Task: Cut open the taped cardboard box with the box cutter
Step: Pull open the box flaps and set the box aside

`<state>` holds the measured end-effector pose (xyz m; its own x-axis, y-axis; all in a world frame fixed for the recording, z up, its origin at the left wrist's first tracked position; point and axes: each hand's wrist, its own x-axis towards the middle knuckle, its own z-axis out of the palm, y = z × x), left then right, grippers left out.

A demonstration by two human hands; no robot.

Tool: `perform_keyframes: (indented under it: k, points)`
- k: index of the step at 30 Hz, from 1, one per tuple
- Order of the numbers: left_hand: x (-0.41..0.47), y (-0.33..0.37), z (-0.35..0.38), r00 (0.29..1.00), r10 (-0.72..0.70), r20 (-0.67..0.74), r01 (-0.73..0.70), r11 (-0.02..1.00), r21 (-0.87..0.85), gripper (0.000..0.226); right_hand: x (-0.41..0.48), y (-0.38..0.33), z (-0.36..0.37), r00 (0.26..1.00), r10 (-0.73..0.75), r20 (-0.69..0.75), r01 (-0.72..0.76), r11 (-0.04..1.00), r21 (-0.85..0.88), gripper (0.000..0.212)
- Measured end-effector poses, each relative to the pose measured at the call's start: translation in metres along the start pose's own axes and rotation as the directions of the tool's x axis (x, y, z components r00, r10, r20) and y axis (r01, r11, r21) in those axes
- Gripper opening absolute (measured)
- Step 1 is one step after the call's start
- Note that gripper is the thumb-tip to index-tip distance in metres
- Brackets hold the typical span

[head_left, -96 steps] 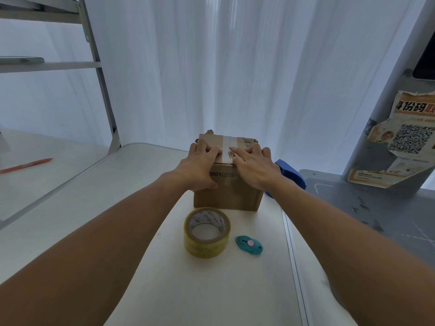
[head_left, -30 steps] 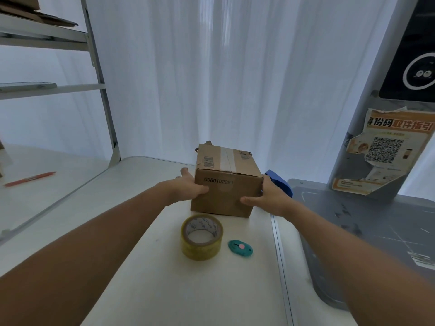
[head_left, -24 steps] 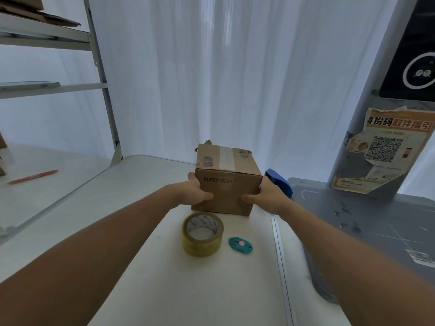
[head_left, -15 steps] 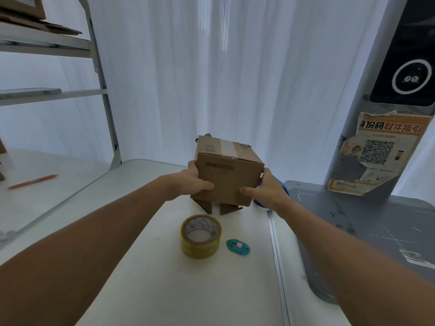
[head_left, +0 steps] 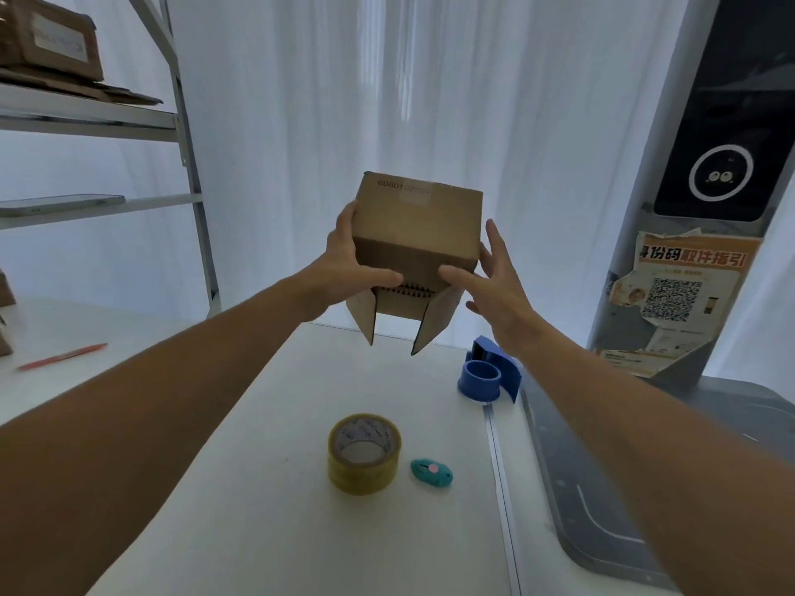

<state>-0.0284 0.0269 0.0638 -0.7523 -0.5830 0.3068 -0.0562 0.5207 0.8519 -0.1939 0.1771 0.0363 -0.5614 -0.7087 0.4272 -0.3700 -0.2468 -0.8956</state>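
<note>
While left fingers [head_left: 345, 219] grip the cardboard box [head_left: 417, 225], straight right fingers [head_left: 495, 240] press its side.

We see a brown box [head_left: 417, 221] printed with dark digits. The tape [head_left: 363, 471] is yellow with a white, printed core; the cutter [head_left: 431, 472] is teal with a pink button. The dispenser [head_left: 486, 376] is blue, the table [head_left: 258, 488] and curtain [head_left: 344, 101] white, the pen [head_left: 62, 357] red. The poster [head_left: 684, 294] is orange with a black-and-white QR square. The panel [head_left: 731, 101] is black with a white ring; the mat [head_left: 645, 488] is grey with white lines.
</note>
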Motion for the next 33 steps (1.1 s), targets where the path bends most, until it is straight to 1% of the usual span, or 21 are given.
perform_keyframes:
  k: [3, 6, 8, 10, 12, 14, 16, 17, 20, 22, 24, 26, 27, 29, 31, 33]
  points:
    - [0.002, 0.008, -0.007, 0.998, 0.061, -0.015, -0.06, 0.998, 0.033, 0.129, 0.003, -0.012, 0.002, 1.0, -0.026, -0.011, 0.026, 0.999, 0.02, 0.097]
    - [0.001, 0.012, -0.008, 0.992, 0.123, -0.033, -0.117, 0.983, 0.141, 0.131, 0.005, -0.018, 0.009, 0.998, -0.051, -0.044, 0.051, 0.999, 0.01, 0.101]
    - [-0.001, 0.014, -0.007, 0.975, 0.2, -0.099, -0.178, 0.964, 0.196, 0.125, 0.004, -0.02, 0.014, 0.996, -0.045, -0.081, 0.045, 0.999, 0.006, 0.095]
    - [-0.004, 0.014, -0.007, 0.953, 0.244, -0.18, -0.206, 0.957, 0.206, 0.112, 0.002, -0.021, 0.017, 0.996, -0.046, -0.07, 0.049, 0.998, 0.043, 0.087]
    - [-0.005, 0.012, -0.009, 0.947, 0.217, -0.235, -0.175, 0.967, 0.188, 0.095, -0.002, -0.019, 0.018, 0.998, -0.068, -0.012, 0.069, 0.997, 0.032, 0.084]
    - [-0.006, 0.011, -0.011, 0.956, 0.146, -0.256, -0.119, 0.986, 0.118, 0.078, -0.005, -0.016, 0.018, 0.996, -0.071, 0.06, 0.073, 0.997, -0.031, 0.086]
    - [-0.006, 0.008, -0.012, 0.956, 0.096, -0.276, -0.087, 0.995, 0.044, 0.063, -0.004, -0.011, 0.02, 0.992, -0.035, 0.119, 0.045, 0.995, -0.085, 0.097]
    - [-0.006, 0.006, -0.012, 0.953, 0.075, -0.294, -0.068, 0.997, 0.034, 0.056, -0.002, -0.007, 0.02, 0.99, -0.016, 0.143, 0.032, 0.993, -0.112, 0.103]
    - [-0.004, -0.003, -0.015, 0.923, 0.001, -0.385, 0.016, 0.999, 0.043, 0.036, 0.001, 0.006, 0.019, 0.986, 0.03, 0.165, 0.006, 0.977, -0.214, 0.117]
    - [-0.001, -0.011, -0.019, 0.917, -0.037, -0.398, 0.052, 0.998, 0.026, 0.028, 0.004, 0.016, 0.018, 0.988, 0.05, 0.149, -0.001, 0.951, -0.31, 0.118]
    - [0.001, -0.019, -0.023, 0.916, -0.059, -0.396, 0.077, 0.997, 0.031, 0.034, 0.006, 0.023, 0.017, 0.992, 0.08, 0.101, -0.035, 0.92, -0.389, 0.107]
    - [0.002, -0.025, -0.025, 0.91, -0.067, -0.409, 0.084, 0.996, 0.024, 0.042, 0.007, 0.025, 0.017, 0.991, 0.125, 0.04, -0.104, 0.934, -0.343, 0.091]
    - [0.003, -0.027, -0.026, 0.902, -0.096, -0.421, 0.099, 0.995, -0.014, 0.043, 0.007, 0.027, 0.016, 0.991, 0.134, 0.004, -0.126, 0.941, -0.315, 0.083]
    - [0.007, -0.032, -0.029, 0.871, -0.209, -0.444, 0.153, 0.975, -0.159, 0.037, 0.008, 0.029, 0.012, 0.987, 0.124, -0.105, -0.152, 0.934, -0.325, 0.06]
    - [0.01, -0.041, -0.033, 0.845, -0.307, -0.438, 0.2, 0.941, -0.274, 0.024, 0.011, 0.032, 0.007, 0.965, 0.162, -0.208, -0.22, 0.928, -0.301, 0.036]
    - [0.011, -0.052, -0.035, 0.85, -0.343, -0.401, 0.234, 0.926, -0.296, 0.015, 0.012, 0.039, 0.003, 0.943, 0.25, -0.219, -0.295, 0.933, -0.208, 0.029]
